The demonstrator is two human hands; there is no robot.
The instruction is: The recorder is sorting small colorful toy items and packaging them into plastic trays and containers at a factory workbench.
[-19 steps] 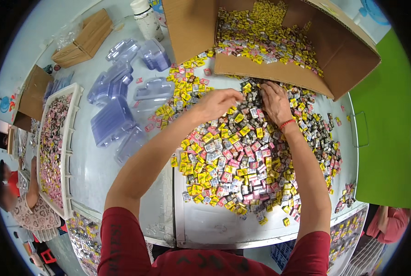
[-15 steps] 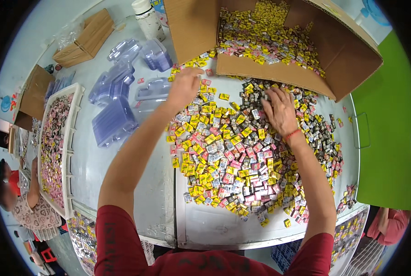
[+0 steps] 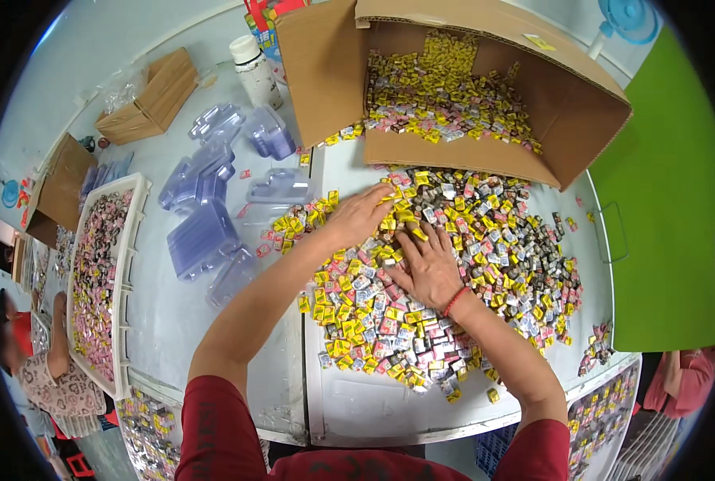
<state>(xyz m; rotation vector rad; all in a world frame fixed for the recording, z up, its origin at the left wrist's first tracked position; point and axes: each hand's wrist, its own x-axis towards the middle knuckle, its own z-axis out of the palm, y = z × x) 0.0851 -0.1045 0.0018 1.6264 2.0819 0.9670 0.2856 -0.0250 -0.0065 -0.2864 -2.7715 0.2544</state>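
A broad heap of small block-shaped wrapped pieces point(image 3: 373, 321) in yellow, pink, white and black covers the white table. My left hand point(image 3: 360, 216) rests on its upper left part, fingers stretched to the right and close together, the fingertips against yellow pieces. Just right of it and nearer me, my right hand point(image 3: 431, 268) lies palm down on the pieces, fingers spread. Its wrist wears a red cord. Neither hand visibly grips a piece, though both palms are hidden. Beyond the hands a cardboard box point(image 3: 461, 159) lies open toward me, holding many more such pieces.
Clear plastic trays point(image 3: 203, 232) are stacked on the left, below a white bottle point(image 3: 255, 74). Farther left stands a white crate point(image 3: 125, 280) of similar pieces, with a person point(image 3: 57, 369) beside it. A green panel point(image 3: 662, 240) borders the right side; another person's arm shows below it.
Both hands have moved nearer me and closer together over the heap. Yellow pieces have shifted with them toward its middle. The view has tilted slightly.
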